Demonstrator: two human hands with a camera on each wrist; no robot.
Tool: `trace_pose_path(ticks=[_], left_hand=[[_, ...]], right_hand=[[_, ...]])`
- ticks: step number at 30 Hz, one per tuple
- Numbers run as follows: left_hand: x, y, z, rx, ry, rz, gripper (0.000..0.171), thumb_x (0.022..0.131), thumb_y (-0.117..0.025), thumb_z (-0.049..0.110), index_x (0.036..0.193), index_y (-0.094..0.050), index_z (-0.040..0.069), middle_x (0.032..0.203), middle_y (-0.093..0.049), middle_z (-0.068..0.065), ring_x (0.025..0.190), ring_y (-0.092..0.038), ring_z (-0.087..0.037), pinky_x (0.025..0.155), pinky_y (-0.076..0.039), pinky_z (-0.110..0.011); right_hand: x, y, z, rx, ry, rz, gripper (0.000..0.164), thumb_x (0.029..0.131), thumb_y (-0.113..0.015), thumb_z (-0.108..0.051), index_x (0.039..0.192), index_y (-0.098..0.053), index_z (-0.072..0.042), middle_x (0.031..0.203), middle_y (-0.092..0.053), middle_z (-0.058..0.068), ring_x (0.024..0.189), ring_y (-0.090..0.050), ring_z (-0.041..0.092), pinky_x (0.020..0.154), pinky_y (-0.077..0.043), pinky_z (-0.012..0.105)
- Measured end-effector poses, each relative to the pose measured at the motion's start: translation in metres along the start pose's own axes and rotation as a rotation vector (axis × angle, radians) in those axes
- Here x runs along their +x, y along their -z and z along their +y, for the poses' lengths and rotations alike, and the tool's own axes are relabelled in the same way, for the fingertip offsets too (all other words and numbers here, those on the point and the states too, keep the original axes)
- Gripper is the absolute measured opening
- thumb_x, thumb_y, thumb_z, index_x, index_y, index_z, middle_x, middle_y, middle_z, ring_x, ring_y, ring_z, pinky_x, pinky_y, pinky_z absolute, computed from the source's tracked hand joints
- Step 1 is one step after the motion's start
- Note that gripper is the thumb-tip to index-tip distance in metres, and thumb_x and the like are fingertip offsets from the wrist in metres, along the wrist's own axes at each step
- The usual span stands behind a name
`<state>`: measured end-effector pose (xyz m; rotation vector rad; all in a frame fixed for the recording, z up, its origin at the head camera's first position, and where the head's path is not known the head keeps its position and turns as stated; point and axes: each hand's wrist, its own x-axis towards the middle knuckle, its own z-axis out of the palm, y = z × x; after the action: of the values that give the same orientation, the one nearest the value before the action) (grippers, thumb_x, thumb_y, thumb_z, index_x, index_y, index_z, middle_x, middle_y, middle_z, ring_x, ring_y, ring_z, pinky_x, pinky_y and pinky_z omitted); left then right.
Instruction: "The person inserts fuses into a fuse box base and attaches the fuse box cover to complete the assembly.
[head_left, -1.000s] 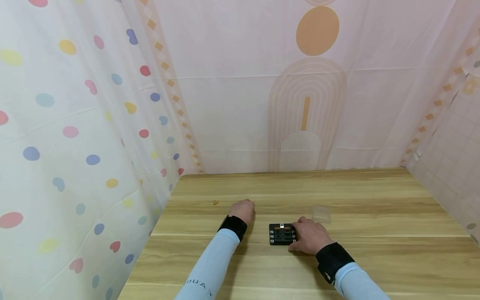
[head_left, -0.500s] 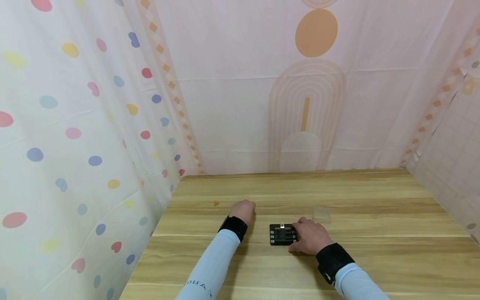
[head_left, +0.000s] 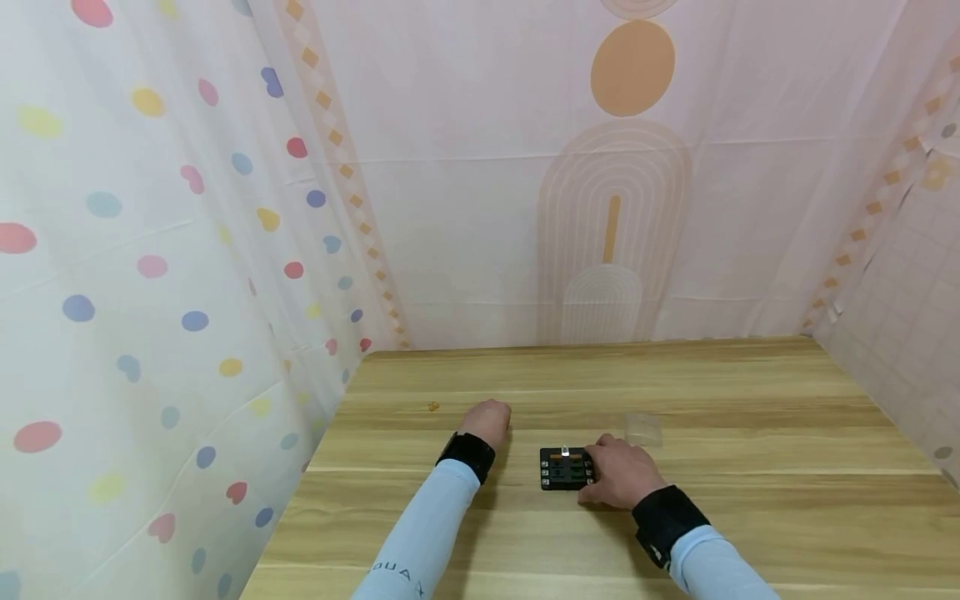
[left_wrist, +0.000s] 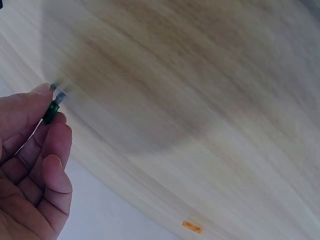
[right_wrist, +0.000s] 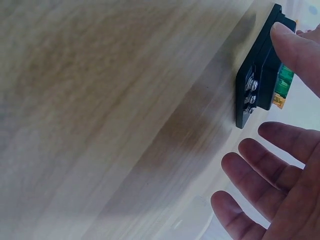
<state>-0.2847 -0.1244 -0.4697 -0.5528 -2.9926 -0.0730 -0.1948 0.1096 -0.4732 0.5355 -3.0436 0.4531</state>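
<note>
A black fuse block (head_left: 555, 475) lies flat on the table, with green (right_wrist: 284, 81) and orange blade fuses (right_wrist: 278, 100) seated in it and metal screws (right_wrist: 252, 85) along its side. My right hand (head_left: 624, 472) steadies its right end between thumb and index finger; the other fingers spread loosely beside it. Left of the block, my left hand (head_left: 487, 422) is low over the table. Between thumb and fingertips it pinches a small green blade fuse (left_wrist: 51, 113), metal prongs pointing outward. In the head view that fuse is hidden by the hand.
Small orange fuses (head_left: 433, 407) lie on the table left of my left hand; one orange fuse (left_wrist: 192, 227) shows in the left wrist view. A clear plastic cover (head_left: 643, 429) lies just beyond my right hand. Patterned curtains (head_left: 465, 250) hang behind the wooden table (head_left: 735, 400).
The head view has shifted slightly. Both hands keep their places, and the fuse block stays where it was.
</note>
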Motion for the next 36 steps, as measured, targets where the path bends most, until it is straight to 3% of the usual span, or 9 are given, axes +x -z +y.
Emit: trace_pose_path(ticks=[12,25,30,36], left_hand=[[-0.002,0.006,-0.001,-0.016,-0.036,0.019,0.021,0.086,-0.070,-0.005,0.071,-0.067,0.010,0.068,-0.065,0.001,0.065,-0.061,-0.011,0.061,-0.051,-0.026],[-0.005,0.014,0.003,-0.020,-0.061,0.008,0.011,0.084,-0.075,0.000,0.080,-0.074,0.010,0.077,-0.070,0.001,0.074,-0.064,-0.012,0.068,-0.052,-0.026],[-0.008,0.019,0.008,-0.022,-0.088,0.039,0.008,0.083,-0.078,0.003,0.084,-0.077,0.010,0.082,-0.072,0.001,0.079,-0.067,-0.014,0.071,-0.054,-0.026],[-0.007,0.021,0.011,-0.077,-0.134,0.083,0.010,0.088,-0.074,0.005,0.079,-0.075,0.011,0.077,-0.070,0.003,0.071,-0.064,-0.010,0.065,-0.051,-0.024]], right_hand=[[0.001,0.002,0.001,0.005,-0.006,-0.011,0.066,0.068,-0.090,-0.040,0.117,-0.068,-0.001,0.109,-0.063,0.012,0.093,-0.060,0.028,0.082,-0.049,0.050],[0.003,0.002,0.001,0.012,-0.002,-0.031,0.069,0.068,-0.090,-0.040,0.119,-0.067,0.000,0.112,-0.063,0.014,0.094,-0.061,0.029,0.084,-0.049,0.052],[0.003,0.002,0.001,-0.001,0.001,-0.029,0.071,0.069,-0.089,-0.041,0.122,-0.066,0.001,0.115,-0.063,0.016,0.099,-0.062,0.032,0.086,-0.049,0.054],[0.004,0.004,0.000,-0.004,0.001,-0.028,0.072,0.069,-0.089,-0.041,0.121,-0.066,0.002,0.115,-0.063,0.017,0.098,-0.062,0.032,0.085,-0.051,0.053]])
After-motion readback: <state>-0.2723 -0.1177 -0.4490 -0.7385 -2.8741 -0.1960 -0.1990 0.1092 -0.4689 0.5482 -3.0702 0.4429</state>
